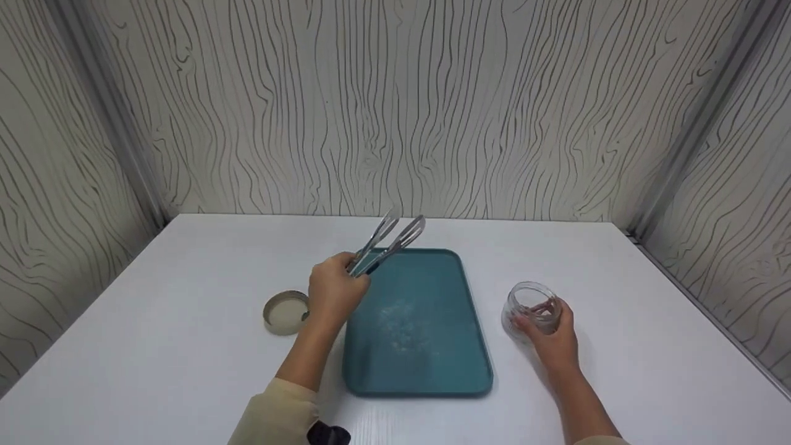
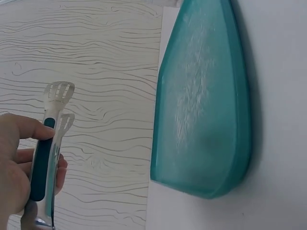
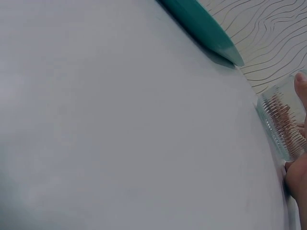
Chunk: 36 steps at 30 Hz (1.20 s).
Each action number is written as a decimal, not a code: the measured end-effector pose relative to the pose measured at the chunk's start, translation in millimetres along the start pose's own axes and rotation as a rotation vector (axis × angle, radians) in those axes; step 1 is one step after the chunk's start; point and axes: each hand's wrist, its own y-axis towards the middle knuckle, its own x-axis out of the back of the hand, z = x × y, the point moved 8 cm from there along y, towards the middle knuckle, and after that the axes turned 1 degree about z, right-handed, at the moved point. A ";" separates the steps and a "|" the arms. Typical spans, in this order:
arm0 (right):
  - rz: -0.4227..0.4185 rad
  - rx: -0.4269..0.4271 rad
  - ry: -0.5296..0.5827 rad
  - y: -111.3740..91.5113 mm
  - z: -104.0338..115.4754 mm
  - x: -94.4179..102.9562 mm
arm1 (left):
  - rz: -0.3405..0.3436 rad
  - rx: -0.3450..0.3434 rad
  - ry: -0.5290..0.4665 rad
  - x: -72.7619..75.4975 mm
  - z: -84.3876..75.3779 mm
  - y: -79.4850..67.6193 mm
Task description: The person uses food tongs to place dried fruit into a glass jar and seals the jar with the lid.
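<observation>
My left hand (image 1: 337,289) grips a pair of metal tongs (image 2: 43,163) with dark teal handle insets. Their two slotted heads point up and away, slightly apart, above the far end of a teal tray (image 1: 418,394). Nothing sits between the heads. On the right, my right hand (image 1: 556,343) holds a clear glass jar (image 1: 514,312), thumb on one side and fingers round the other. Upright on the table and lidless, it holds thin brownish pieces, whose kind I cannot tell. In the right wrist view the jar (image 3: 283,120) shows at the right edge.
A round lid (image 1: 285,316) lies left of the tray, beside my left forearm. The white table (image 1: 185,358) ends at a wood-grain patterned back wall (image 1: 395,123), with similar walls on both sides. Pale marks show on the tray's surface.
</observation>
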 end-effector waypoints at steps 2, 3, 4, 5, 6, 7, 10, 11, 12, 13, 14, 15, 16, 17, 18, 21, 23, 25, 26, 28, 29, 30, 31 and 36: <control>0.005 -0.001 0.003 -0.5 -0.3 -1.3 | -0.005 0.029 0.013 7.4 8.1 1.4; 0.009 -0.002 0.006 -0.8 -0.3 -1.9 | -0.008 0.044 0.020 11.3 12.3 2.2; 0.013 -0.003 0.011 -0.9 -0.4 -2.5 | -0.011 0.061 0.027 15.0 16.7 2.9; 0.014 -0.002 0.018 -0.8 -0.4 -2.9 | -0.014 0.077 0.035 18.7 20.8 3.7; 0.013 -0.002 0.016 -0.7 -0.4 -2.9 | -0.017 0.091 0.040 22.0 24.9 4.2; 0.013 -0.004 0.019 -0.7 -0.6 -2.7 | -0.019 0.104 0.043 25.1 28.7 4.7; 0.010 -0.007 0.015 -0.3 -1.1 -1.2 | -0.026 0.131 0.051 33.3 39.7 4.9; 0.010 -0.008 0.015 -0.3 -1.1 -0.7 | -0.031 0.135 0.054 35.8 43.2 4.7; 0.011 -0.011 0.011 -0.5 -1.4 -0.1 | -0.036 0.139 0.058 38.3 46.8 4.3; 0.014 -0.011 0.013 -0.7 -1.4 0.1 | -0.040 0.142 0.059 40.6 50.6 3.9; 0.014 -0.009 0.009 -0.7 -1.2 0.3 | -0.048 0.143 0.060 43.2 54.5 3.4; 0.018 -0.010 0.010 -0.8 -1.2 0.3 | -0.057 0.141 0.065 46.0 58.3 2.9; 0.019 -0.008 0.011 -1.0 -1.2 0.1 | -0.065 0.143 0.064 48.8 62.2 2.4; 0.019 -0.007 0.010 -1.2 -1.2 0.0 | -0.073 0.145 0.063 51.6 66.2 1.8; 0.020 -0.006 0.012 -1.2 -1.4 -0.1 | -0.080 0.149 0.064 54.5 70.2 1.1; 0.021 -0.004 0.020 -1.2 -1.9 -0.7 | -0.096 0.165 0.072 63.2 81.6 -0.8; 0.021 -0.005 0.024 -0.7 -2.1 -0.9 | -0.106 0.176 0.081 68.7 88.6 -2.2; 0.022 -0.006 0.019 -0.1 -2.1 -1.0 | -0.116 0.183 0.094 73.7 95.1 -4.0; 0.022 -0.007 0.016 0.1 -2.1 -1.0 | -0.122 0.185 0.101 76.2 98.2 -5.0; 0.022 -0.014 0.007 0.4 -2.4 -0.8 | -0.139 0.181 0.112 81.0 104.2 -7.7; 0.022 -0.018 0.002 0.6 -2.6 -0.7 | -0.147 0.178 0.118 83.1 107.3 -9.1; 0.022 -0.020 -0.002 0.8 -2.8 -0.5 | -0.155 0.173 0.123 85.2 110.2 -10.6; 0.021 -0.022 -0.004 0.8 -2.8 -0.4 | -0.162 0.169 0.128 87.1 113.2 -12.0; 0.026 -0.022 -0.013 1.4 -2.9 0.3 | -0.198 0.162 0.136 95.6 128.9 -18.3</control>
